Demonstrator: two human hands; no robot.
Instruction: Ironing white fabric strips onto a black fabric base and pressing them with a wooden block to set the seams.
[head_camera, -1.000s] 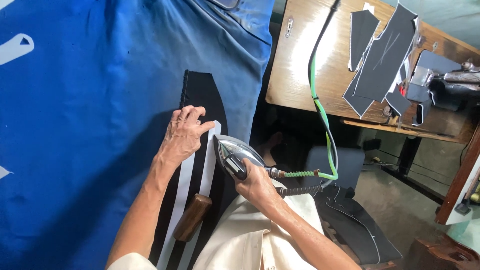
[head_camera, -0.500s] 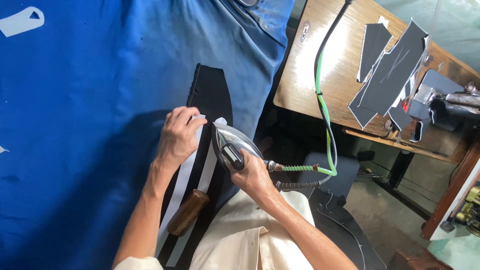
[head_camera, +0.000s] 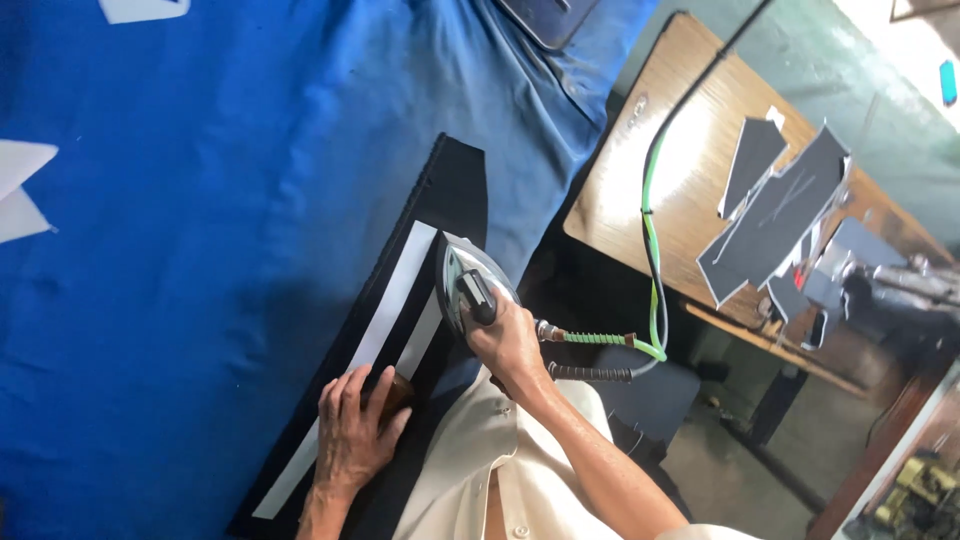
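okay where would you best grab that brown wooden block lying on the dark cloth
Probably the free end of the wooden block that pokes out toward the iron, pinched across its narrow sides from above. The left hand covers its other end, and it lies flat on the dark cloth.

The blue cloth (head_camera: 200, 250) over the bench lies broad and bare to the left of the black fabric strip (head_camera: 440, 230), with only white paper pieces (head_camera: 25, 190) near its far left edge, so a hand could pass freely there. On the strip itself the way is taken up by the iron (head_camera: 470, 285) under the right hand (head_camera: 510, 345), the left hand (head_camera: 352, 430) lower down, and the brown wooden block (head_camera: 398, 392) just beside it. To the right, the green hose and dark cord (head_camera: 650, 250) hang across the gap to the wooden table (head_camera: 640, 170), itself cluttered with dark cut pieces (head_camera: 775, 215)
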